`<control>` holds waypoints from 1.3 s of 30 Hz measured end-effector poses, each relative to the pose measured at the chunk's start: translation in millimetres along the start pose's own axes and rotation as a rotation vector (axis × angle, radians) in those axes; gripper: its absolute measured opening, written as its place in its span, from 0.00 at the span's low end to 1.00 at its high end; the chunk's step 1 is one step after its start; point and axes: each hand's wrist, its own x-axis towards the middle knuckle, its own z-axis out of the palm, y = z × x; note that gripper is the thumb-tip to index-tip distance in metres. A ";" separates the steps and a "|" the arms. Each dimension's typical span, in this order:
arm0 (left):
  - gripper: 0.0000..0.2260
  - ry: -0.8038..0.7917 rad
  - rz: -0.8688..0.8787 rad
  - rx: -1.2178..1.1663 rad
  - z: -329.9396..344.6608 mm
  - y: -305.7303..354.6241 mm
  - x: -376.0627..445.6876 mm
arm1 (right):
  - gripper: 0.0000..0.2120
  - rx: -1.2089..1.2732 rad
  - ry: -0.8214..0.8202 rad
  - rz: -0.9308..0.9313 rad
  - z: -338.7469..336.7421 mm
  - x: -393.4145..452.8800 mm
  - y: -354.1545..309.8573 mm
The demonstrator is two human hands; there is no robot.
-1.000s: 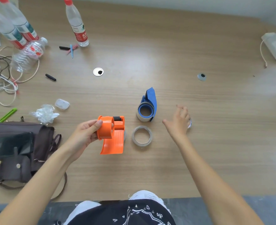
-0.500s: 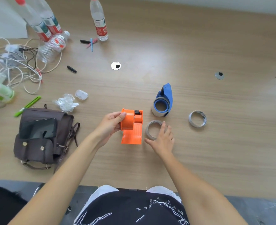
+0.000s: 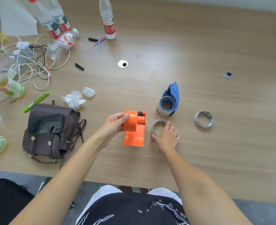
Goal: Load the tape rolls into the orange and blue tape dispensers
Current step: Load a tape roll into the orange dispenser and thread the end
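the orange dispenser (image 3: 134,127) is gripped in the left hand (image 3: 113,125), just above the table (image 3: 199,46). since a moment ago, the right hand (image 3: 167,135) has been curled around the near roll (image 3: 158,127), which lies on the table beside the dispenser. loading can begin. the blue dispenser (image 3: 170,99) already carries a roll; a spare roll (image 3: 203,119) lies apart.

Bare forearms, no sleeves; black garment (image 3: 134,210) with white line print, white shoes (image 3: 108,191) below.

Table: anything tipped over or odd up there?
One clear bottle lies on its side among the cables at far left, while the others stand. A crumpled wrapper sits by the bag. Nothing spilled.
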 end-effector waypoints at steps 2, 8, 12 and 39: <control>0.14 -0.012 0.002 -0.013 1.7 0.9 -1.3 | 0.47 0.051 0.010 -0.013 -1.4 2.3 1.0; 0.14 -0.011 0.001 -0.026 5.4 -1.3 -1.8 | 0.47 0.743 0.034 0.038 -30.4 -5.9 5.2; 0.13 -0.029 0.006 -0.039 12.6 -0.5 -3.0 | 0.33 1.106 -0.118 -0.028 -79.2 -14.4 -0.1; 0.16 -0.004 0.067 -0.023 32.7 27.4 -0.4 | 0.29 1.325 -0.828 -0.039 -114.3 -52.5 -36.8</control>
